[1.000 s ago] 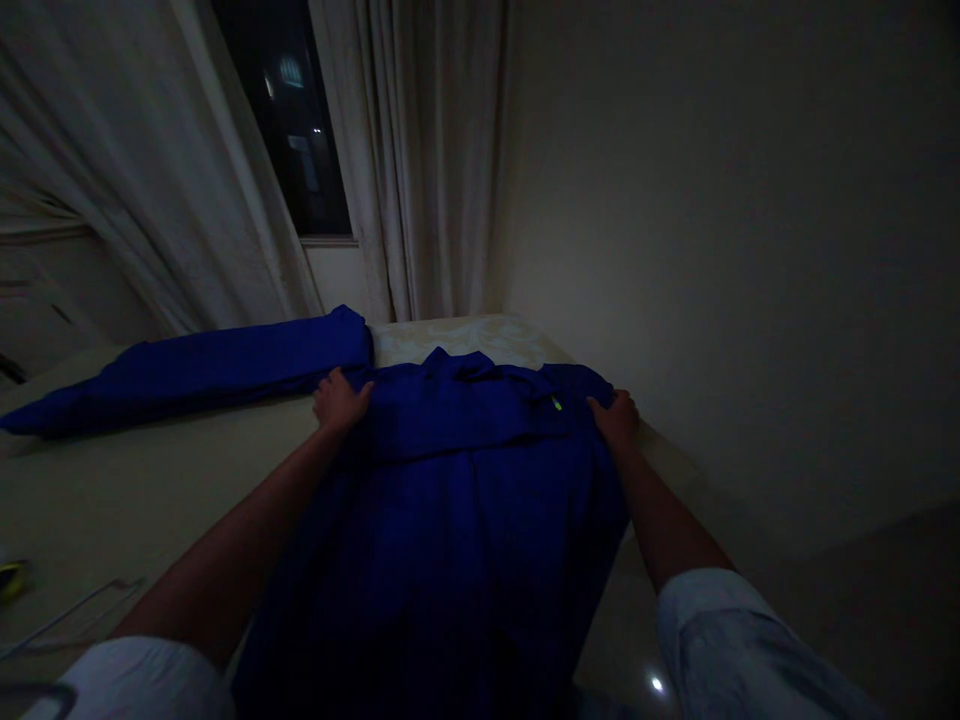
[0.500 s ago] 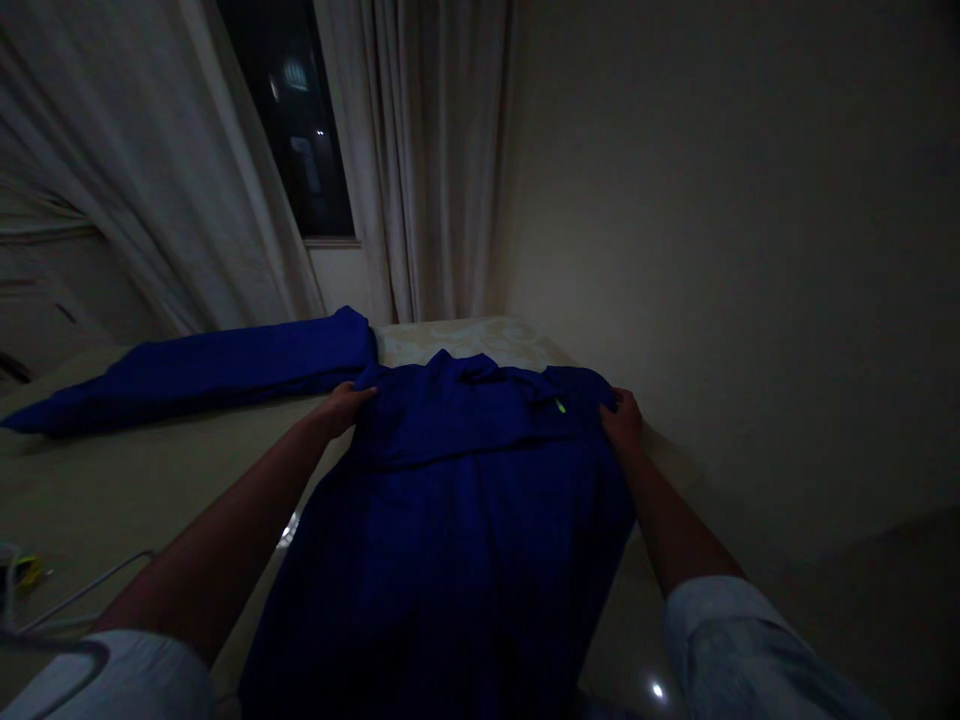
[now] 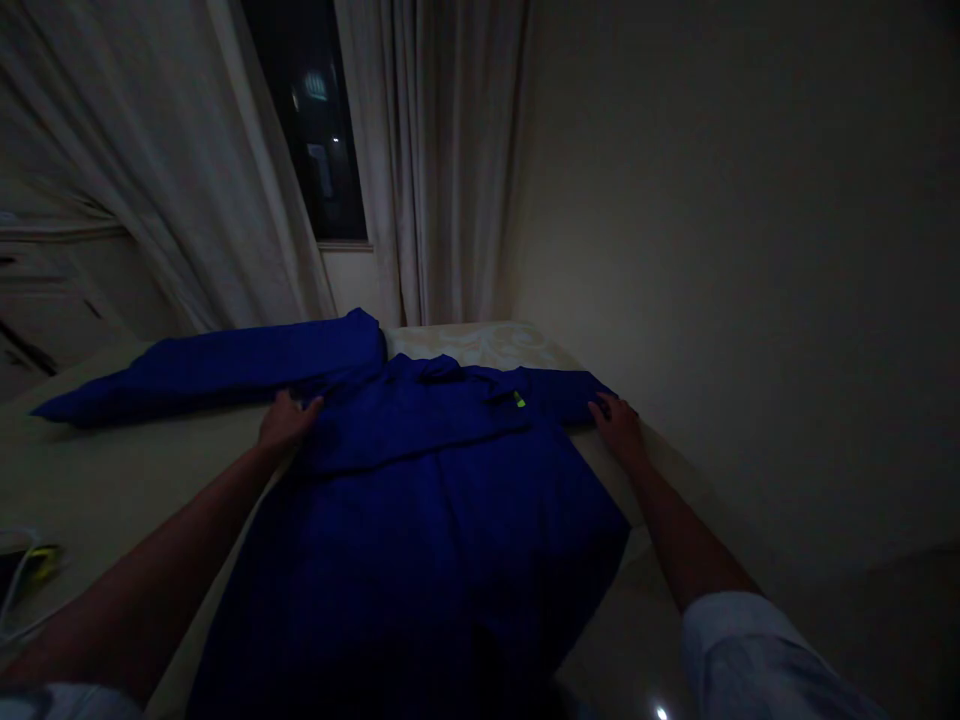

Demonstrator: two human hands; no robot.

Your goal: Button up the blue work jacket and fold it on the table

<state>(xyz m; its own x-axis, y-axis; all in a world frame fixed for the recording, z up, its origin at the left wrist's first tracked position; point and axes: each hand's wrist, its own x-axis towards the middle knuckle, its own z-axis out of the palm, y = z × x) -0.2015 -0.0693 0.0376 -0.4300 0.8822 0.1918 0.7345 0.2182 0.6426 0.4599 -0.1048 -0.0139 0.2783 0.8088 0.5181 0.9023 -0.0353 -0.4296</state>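
Observation:
A dark blue long-sleeved shirt (image 3: 420, 520) lies spread over the bed's near edge, its lower part hanging toward me. Its collar points to the far side, and a small yellow-green tag (image 3: 519, 399) shows near the right shoulder. My left hand (image 3: 289, 420) grips the cloth at the shirt's left shoulder, thumb and fingers partly bent around it. On the other side, my right hand (image 3: 621, 425) pinches the end of the sleeve, which is stretched out to the right. Dim light hides the finer folds.
Another folded blue garment (image 3: 247, 365) lies along the back of the pale bed (image 3: 112, 470). A white wire-like object (image 3: 19, 600) and a yellow-and-black item (image 3: 45, 565) are at the left edge. Curtains (image 3: 457, 170), a dark window and a wall (image 3: 712, 250) stand behind.
The shirt has shifted left with my left hand. The right sleeve now lies extended, with my right hand at its end instead of at the shoulder.

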